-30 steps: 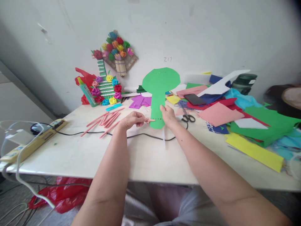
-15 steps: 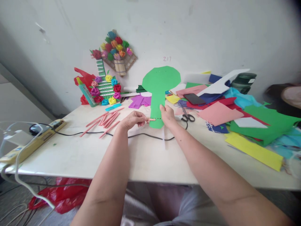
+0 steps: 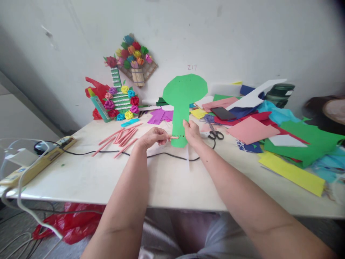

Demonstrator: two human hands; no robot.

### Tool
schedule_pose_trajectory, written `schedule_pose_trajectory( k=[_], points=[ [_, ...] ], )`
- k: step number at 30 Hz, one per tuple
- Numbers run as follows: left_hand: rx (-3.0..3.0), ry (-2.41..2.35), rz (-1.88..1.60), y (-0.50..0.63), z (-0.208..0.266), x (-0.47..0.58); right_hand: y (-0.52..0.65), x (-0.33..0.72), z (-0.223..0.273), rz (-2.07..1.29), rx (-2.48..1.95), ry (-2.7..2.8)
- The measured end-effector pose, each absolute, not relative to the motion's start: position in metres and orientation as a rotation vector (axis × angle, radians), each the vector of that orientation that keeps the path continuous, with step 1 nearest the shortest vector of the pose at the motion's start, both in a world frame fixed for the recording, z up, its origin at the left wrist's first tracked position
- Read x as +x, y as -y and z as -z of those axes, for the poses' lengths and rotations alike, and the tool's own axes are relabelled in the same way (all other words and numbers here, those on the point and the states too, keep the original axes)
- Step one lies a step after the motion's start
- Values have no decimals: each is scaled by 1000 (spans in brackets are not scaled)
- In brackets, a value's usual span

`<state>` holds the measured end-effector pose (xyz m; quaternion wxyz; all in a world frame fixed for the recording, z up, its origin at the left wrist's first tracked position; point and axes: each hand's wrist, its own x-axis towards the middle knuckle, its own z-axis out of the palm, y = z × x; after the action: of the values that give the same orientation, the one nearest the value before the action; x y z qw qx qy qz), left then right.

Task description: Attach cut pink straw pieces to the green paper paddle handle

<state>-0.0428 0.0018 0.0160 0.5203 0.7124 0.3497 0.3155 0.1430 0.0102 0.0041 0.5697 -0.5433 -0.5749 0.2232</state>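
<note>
A: What is the right hand (image 3: 192, 132) doing?

B: It is closed in a pinch on the right edge of the green paper cutout (image 3: 182, 104), which stands nearly upright with its rounded top toward the wall and its narrow stem down on the bench (image 3: 161, 180).

A: And the left hand (image 3: 152, 137)?

B: Just left of the cutout's stem, fingers curled tight around a short pink paper stick (image 3: 174, 137). The stick's tip lies against the stem, level with a row of small holes near the bottom.

A: What else lies around the cutout?

B: Left of it, a loose bunch of pink paper sticks (image 3: 120, 138) on the bench. Further left, a yellow power strip (image 3: 37, 163) near the bench edge, its black cable (image 3: 167, 155) running across in front of the cutout's foot. Behind and left of the cutout, a green ladder-like piece with paper flowers (image 3: 121, 102) leans at the wall, and a paper flower bouquet (image 3: 134, 59) hangs above it.

A: To the right?

B: Just right of the cutout, black-handled scissors (image 3: 215, 133); behind them a dark phone (image 3: 223, 113) on coloured sheets. Further right, a pink sheet (image 3: 252, 130), a pile of green sheets (image 3: 304, 142) and a yellow strip (image 3: 292, 173). At the far right edge, part of another person (image 3: 327, 111), blurred.
</note>
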Motion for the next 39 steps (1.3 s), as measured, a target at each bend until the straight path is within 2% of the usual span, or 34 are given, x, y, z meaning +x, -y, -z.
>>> schedule_pose_trajectory(
  k=[13, 15, 20, 26, 31, 39],
  points=[
    [1567, -851, -778, -2, -19, -44, -15, 144, 1, -572, -1177, 1275],
    [1504, -860, -843, -4, -18, -44, -15, 143, 2, -706, -1089, 1220],
    [1441, -887, -995, -8, -12, -40, -6, 139, -6, -1310, -790, 1011],
    [1453, -806, -1001, -7, -5, -24, 7, 137, -13, -1866, -470, 1064],
    [1503, -771, -978, -7, -3, -19, 5, 133, 0, -1999, -109, 1054],
    [1498, -762, -980, -5, -5, -19, 10, 134, -3, -2064, -23, 995]
  ],
)
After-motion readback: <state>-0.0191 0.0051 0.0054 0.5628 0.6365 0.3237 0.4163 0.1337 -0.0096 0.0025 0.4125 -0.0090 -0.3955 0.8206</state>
